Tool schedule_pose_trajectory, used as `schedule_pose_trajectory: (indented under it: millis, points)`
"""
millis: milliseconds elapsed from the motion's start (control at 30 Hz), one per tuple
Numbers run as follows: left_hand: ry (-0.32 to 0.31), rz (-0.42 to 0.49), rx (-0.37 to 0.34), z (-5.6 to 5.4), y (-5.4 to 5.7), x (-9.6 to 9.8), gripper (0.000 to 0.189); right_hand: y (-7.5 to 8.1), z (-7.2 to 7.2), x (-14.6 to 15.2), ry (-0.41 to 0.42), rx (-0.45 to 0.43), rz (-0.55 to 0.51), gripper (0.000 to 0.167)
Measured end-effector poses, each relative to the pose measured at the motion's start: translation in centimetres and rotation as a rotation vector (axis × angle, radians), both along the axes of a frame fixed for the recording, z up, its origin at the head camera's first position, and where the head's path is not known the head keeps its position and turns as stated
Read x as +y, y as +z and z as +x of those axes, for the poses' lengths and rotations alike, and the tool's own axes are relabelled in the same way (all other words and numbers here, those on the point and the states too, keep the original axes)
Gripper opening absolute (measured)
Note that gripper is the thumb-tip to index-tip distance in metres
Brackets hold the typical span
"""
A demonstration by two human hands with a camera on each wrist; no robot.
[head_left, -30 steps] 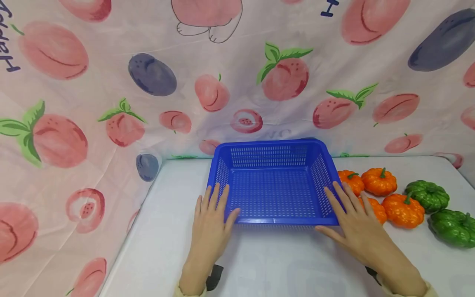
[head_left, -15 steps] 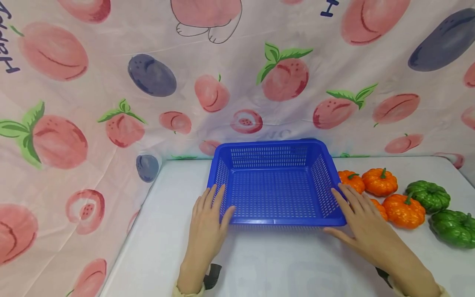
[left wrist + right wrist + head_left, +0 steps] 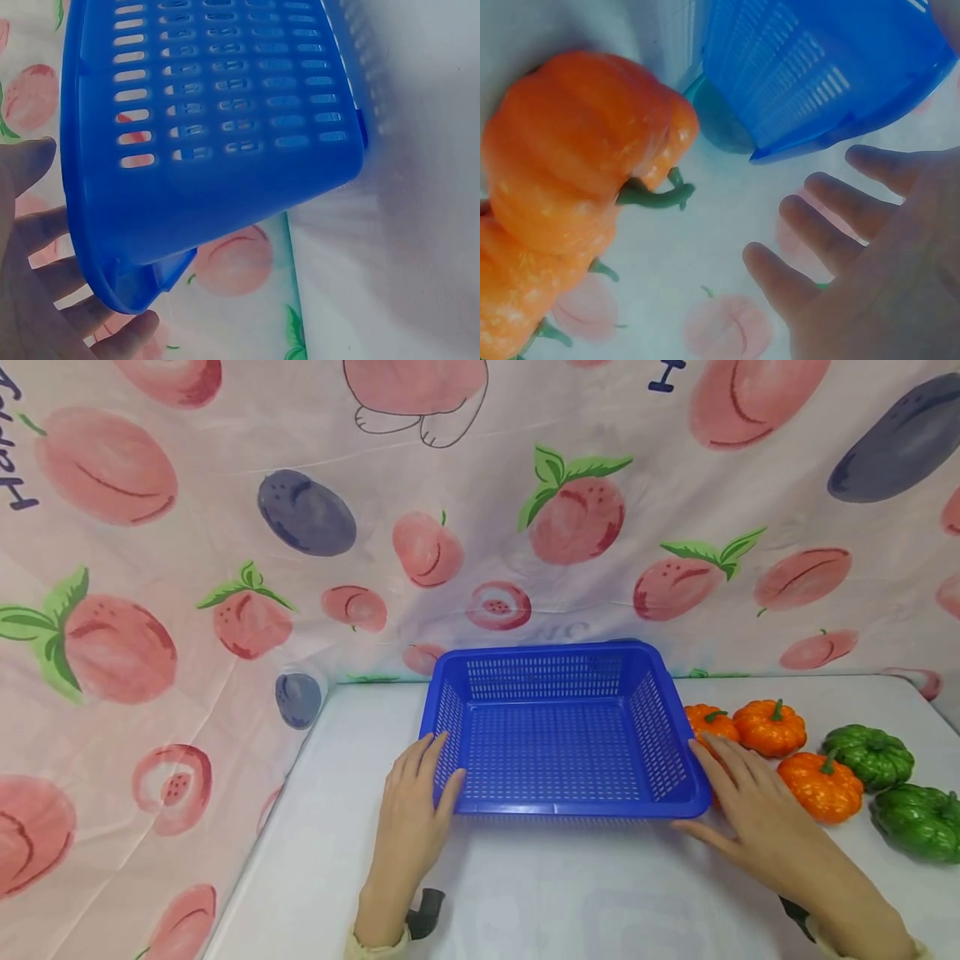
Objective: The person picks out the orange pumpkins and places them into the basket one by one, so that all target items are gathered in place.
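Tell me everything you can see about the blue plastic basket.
The blue rectangular, plastic-looking basket has a broad smooth rim, sloping walls pierced with rows of slots, and a perforated floor that shows through its open top. It stands upright on the white flat table, long side nearest the camera. The person's left hand is at its left rim and the right hand beside its right rim; whether either touches is unclear.

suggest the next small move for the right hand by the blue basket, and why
Perhaps move the right hand to an orange pumpkin beside it: the fingers look straight, gripping nothing, and that pumpkin lies outside the blue basket.
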State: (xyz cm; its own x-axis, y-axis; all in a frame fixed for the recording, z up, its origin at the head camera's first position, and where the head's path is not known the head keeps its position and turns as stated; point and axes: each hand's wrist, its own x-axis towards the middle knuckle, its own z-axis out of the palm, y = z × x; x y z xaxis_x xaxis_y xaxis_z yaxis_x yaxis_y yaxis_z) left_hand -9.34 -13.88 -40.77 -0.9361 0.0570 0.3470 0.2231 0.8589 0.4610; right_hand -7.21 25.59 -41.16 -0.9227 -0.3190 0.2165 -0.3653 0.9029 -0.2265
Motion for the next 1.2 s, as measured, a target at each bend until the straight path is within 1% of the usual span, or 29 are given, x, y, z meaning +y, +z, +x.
schedule_pose_trajectory:
  millis: [167, 367, 500, 633, 733, 1000, 1200]
  points:
    - [0.006, 0.032, -0.022, -0.2, 0.1, -0.2, 0.052, -0.1, -0.1, 0.8, -0.021, -0.032, 0.003, 0.103]
    - [0.012, 0.056, -0.036, -0.4, 0.2, -0.4, 0.050, -0.4, -0.3, 1.7, -0.015, -0.011, 0.006, 0.103]
    - [0.014, 0.079, -0.040, -0.6, 0.0, -0.5, 0.049, -0.5, -0.4, 2.1, -0.038, -0.055, 0.000, 0.103]
    - [0.017, 0.105, -0.063, -0.7, 0.0, -0.7, 0.049, -0.7, -0.6, 2.5, -0.045, -0.087, -0.025, 0.099]
    - [0.020, 0.120, -0.083, -0.8, 0.0, -0.8, 0.049, -0.8, -0.9, 2.9, -0.044, -0.095, -0.040, 0.096]
    - [0.017, 0.157, -0.111, -1.0, 0.0, -1.1, 0.051, -1.1, -1.4, 3.6, -0.065, -0.154, -0.037, 0.096]
    - [0.007, 0.213, -0.120, -1.3, 0.0, -1.5, 0.051, -1.4, -1.6, 4.2, -0.060, -0.142, -0.052, 0.089]
